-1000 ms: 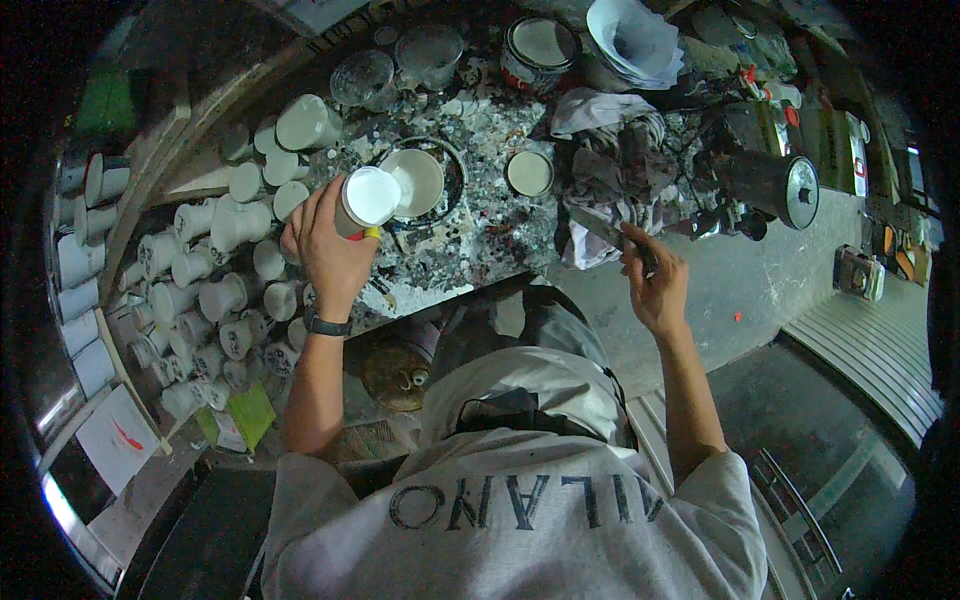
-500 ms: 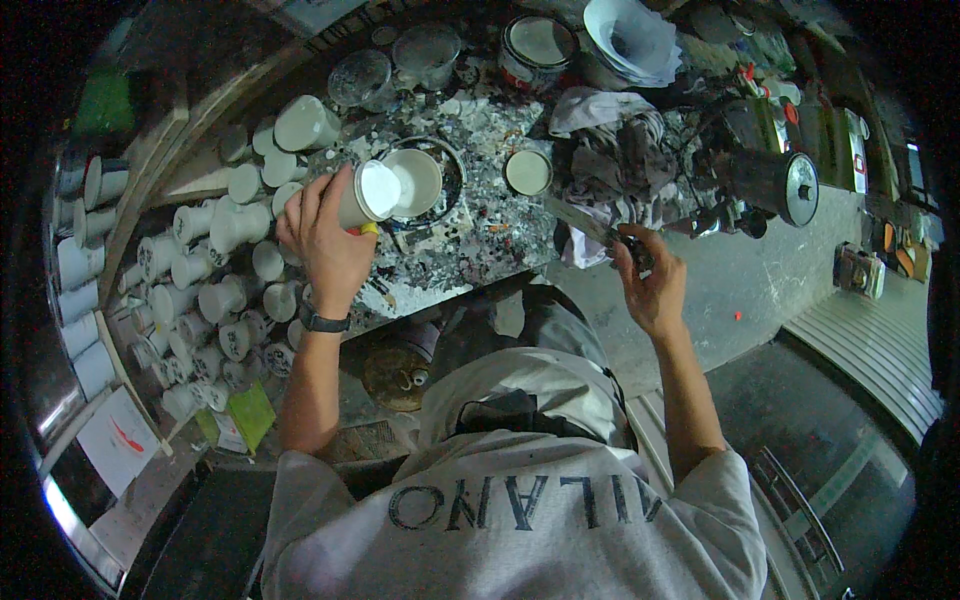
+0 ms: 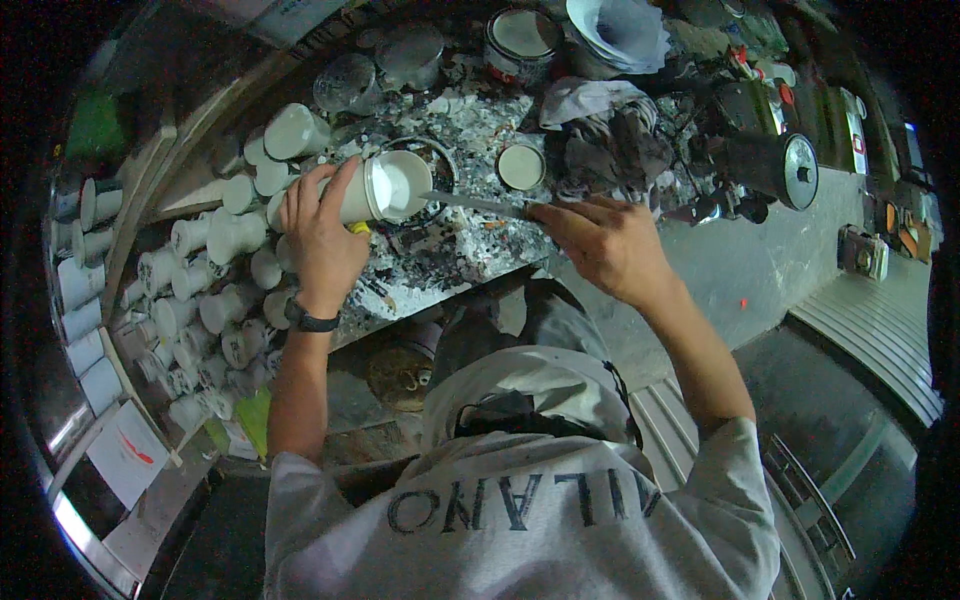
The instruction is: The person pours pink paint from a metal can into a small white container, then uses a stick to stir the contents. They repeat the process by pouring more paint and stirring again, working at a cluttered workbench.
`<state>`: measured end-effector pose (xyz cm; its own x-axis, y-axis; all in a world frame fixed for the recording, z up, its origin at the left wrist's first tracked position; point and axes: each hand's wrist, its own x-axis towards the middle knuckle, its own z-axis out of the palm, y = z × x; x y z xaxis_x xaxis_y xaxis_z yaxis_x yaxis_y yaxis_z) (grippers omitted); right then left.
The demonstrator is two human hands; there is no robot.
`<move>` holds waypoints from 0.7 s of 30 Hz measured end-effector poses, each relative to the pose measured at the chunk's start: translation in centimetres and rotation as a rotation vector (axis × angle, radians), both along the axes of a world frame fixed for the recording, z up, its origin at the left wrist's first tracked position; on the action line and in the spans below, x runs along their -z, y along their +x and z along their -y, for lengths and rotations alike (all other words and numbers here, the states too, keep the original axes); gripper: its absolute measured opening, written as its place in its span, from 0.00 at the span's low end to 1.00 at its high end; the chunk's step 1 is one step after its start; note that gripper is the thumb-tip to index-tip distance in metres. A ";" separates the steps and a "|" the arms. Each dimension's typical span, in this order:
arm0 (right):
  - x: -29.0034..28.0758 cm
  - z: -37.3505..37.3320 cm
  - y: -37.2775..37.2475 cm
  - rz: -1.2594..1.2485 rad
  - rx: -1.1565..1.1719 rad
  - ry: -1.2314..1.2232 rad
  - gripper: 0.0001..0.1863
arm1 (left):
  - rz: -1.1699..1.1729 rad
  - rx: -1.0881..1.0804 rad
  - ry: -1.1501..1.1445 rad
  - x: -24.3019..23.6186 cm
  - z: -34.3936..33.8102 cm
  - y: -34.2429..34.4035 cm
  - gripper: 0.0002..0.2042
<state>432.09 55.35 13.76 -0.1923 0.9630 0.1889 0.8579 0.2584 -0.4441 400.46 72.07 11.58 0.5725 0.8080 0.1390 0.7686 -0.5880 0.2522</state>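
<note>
My left hand (image 3: 325,245) is wrapped round a whitish plastic tub (image 3: 354,198), tipped on its side with its mouth to the right. That mouth meets or overlaps the rim of a second pale tub (image 3: 408,178), which stands on a dark round surface (image 3: 447,172); white contents show there. In my right hand (image 3: 605,245) is a spatula with a long flat metal blade (image 3: 475,205), pointing left. Its tip is at the second tub's right edge; I cannot tell whether they touch. A small yellow piece (image 3: 360,229) shows beside my left thumb.
The worktop (image 3: 490,245) is splattered with paint. A round pale-topped container (image 3: 521,167) and crumpled rags (image 3: 615,135) lie to the right. Behind are a paint can (image 3: 523,45), clear tubs (image 3: 410,55) and paper cones (image 3: 620,35). Several pale tubs (image 3: 237,235) crowd the left.
My right hand has swung left with the spatula, bringing the blade's tip to the second tub. The tub in my left hand is tipped further over, now lying nearly level.
</note>
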 end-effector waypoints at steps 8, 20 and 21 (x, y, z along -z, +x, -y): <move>3.2 -6.8 -0.5 0.139 -0.263 0.213 0.24 | 0.035 0.006 -0.058 0.2 0.6 1.7 0.41; 8.4 -11.5 -1.7 0.145 -0.120 0.073 0.11 | 0.127 0.072 -0.074 0.4 0.4 2.1 0.39; 8.8 -10.9 -2.0 0.139 -0.101 -0.046 0.11 | 0.128 0.081 -0.058 0.4 0.4 2.1 0.38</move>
<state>430.09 66.22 4.96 -0.3093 0.9446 0.1098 0.8827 0.3281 -0.3365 402.52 71.66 11.15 0.6165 0.7690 0.1690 0.6790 -0.6279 0.3805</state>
